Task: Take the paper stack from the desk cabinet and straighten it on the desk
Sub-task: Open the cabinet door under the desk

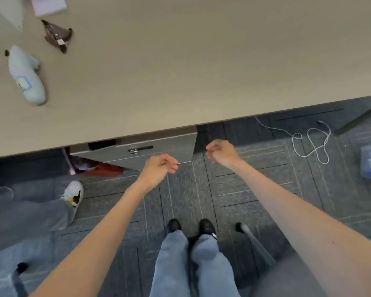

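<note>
Two bare forearms reach forward from the bottom edge, over two jeans legs and two black shoes on the carpet floor. Left hand hangs loosely curled, grip holding nothing, just in front of the desk cabinet under the worktop. Right hand is half-curled too, grip vacant, just right of the cabinet's corner. Paper stack not visible; likely inside the cabinet, cannot confirm. One metal handle on the cabinet front. Step in hand looks like opening: hook the left fingers on that handle, pull straight out, keep the right hand free to support the sheets. Worktop count: one pale blue bottle, one dark wrapper, one white item at the top edge. One white cable on the floor.
</note>
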### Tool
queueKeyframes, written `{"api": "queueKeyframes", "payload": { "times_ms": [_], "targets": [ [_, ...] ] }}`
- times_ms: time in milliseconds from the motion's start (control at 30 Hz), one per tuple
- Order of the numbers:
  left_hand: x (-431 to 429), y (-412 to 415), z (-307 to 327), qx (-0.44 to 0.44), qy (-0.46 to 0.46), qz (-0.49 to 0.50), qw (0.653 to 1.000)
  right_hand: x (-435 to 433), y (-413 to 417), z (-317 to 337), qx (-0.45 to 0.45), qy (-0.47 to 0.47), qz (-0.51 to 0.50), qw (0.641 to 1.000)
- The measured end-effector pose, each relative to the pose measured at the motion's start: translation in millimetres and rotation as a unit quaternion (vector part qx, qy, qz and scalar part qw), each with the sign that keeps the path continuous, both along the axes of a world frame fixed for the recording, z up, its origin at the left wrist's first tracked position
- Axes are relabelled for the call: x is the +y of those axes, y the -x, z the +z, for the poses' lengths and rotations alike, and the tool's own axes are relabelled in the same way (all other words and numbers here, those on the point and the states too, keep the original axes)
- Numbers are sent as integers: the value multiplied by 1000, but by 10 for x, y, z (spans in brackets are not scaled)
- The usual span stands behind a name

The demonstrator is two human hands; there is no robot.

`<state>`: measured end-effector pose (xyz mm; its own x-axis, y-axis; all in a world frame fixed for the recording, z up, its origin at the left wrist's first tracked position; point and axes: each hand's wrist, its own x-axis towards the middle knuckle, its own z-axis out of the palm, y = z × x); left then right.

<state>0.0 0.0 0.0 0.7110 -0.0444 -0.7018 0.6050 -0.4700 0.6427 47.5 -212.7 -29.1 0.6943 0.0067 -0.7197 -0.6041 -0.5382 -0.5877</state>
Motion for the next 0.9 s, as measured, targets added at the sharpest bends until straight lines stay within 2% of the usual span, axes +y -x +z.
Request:
{"api": "queueKeyframes", "payload": {
  "times_ms": [100, 200, 333, 467, 733, 900],
  "targets": [
    [127, -22, -396, 10, -6, 10, 1000, 195, -123, -392, -15, 19, 31, 999],
    [209, -31, -757, 27, -8, 35, 999, 341, -245, -759, -12, -8, 29, 999],
    [262, -40, -1106, 37, -9, 107, 994, 400, -263, -1091, -5, -18, 15, 1000],
    [309, -45, -1240, 61, 19, 192, 979, 349, -281, -1292, -73, 32, 89, 993],
    [416, -161, -1451, 105, 114, 364, 918, 286, -16, -1216, -124, 59, 127, 982],
    [348, -41, -1551, 137, 137, 420, 887, 270, 320, -1266, -95, 107, 193, 971]
  ]
}}
